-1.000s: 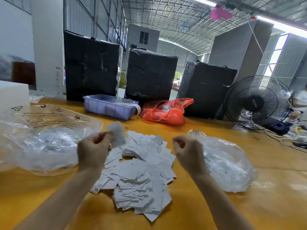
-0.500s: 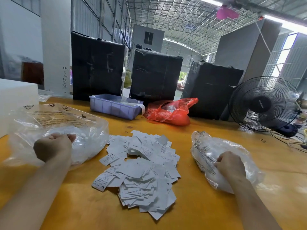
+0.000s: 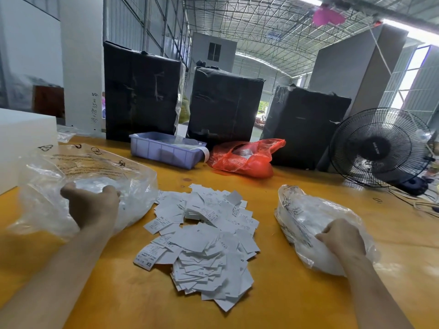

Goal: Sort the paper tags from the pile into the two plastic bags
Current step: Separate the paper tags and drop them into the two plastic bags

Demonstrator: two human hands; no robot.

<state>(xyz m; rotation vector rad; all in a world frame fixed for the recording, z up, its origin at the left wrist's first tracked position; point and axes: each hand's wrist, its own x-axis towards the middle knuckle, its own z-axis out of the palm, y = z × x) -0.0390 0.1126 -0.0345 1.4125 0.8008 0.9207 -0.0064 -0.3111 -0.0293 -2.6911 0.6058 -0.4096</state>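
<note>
Two clear, crinkled plastic bags flank a loose pile of small white paper tags point(image 3: 202, 243) on the orange-yellow wooden table point(image 3: 297, 293), and each hand is at one of them. The left hand point(image 3: 91, 206) is at the mouth of the larger left plastic bag point(image 3: 99, 167), thumb spread apart from the fingers and the fingers reaching in; whether a tag is under the fingertips I cannot tell, since the film and the back of the hand hide them. The right hand point(image 3: 342, 236) sits against the smaller right plastic bag point(image 3: 306, 210), which already holds a white mass of tags; its fingers are curled in at the opening, but whether they pinch a tag or the bag's edge is not visible. The pile lies between the bags, close to both, with printed size marks such as XS and S facing up on several tags. This looks like the drop-off part of a sorting cycle, with most of the heap not yet sorted. The next move probably calls for both hands to leave the bags and come to the pile, read a size mark, and pinch single thin tags off without dragging neighbours along. Behind stand a lilac plastic tray point(image 3: 166, 150), a red plastic bag point(image 3: 247, 160) and a black fan point(image 3: 380, 148).
</note>
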